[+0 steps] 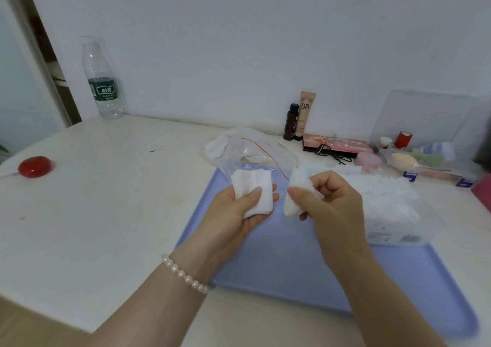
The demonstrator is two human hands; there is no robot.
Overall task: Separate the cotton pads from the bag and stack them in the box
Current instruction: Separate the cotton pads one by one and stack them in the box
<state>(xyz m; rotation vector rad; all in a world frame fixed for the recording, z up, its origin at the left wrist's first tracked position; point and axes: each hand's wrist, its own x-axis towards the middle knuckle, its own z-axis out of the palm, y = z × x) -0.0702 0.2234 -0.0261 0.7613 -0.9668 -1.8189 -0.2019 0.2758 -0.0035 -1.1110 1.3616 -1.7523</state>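
Observation:
My left hand point(233, 211) holds a small stack of white cotton pads point(252, 190), thumb pressed on top, above the blue tray point(279, 264). My right hand point(332, 203) pinches a single white cotton pad point(296, 195) between thumb and fingers, just to the right of the stack. Behind both hands lies a clear zip bag point(255, 153) with a red seal line and a few white pads inside. A clear box point(390, 214) filled with white cotton pads stands on the tray's right side, beside my right hand.
A water bottle point(102, 81) stands at the back left, a red round object point(34, 166) at the left. Along the wall are a dark bottle point(291, 122), a BB tube point(305, 113), a palette point(334, 145) and a clear organiser point(425, 145) with cosmetics.

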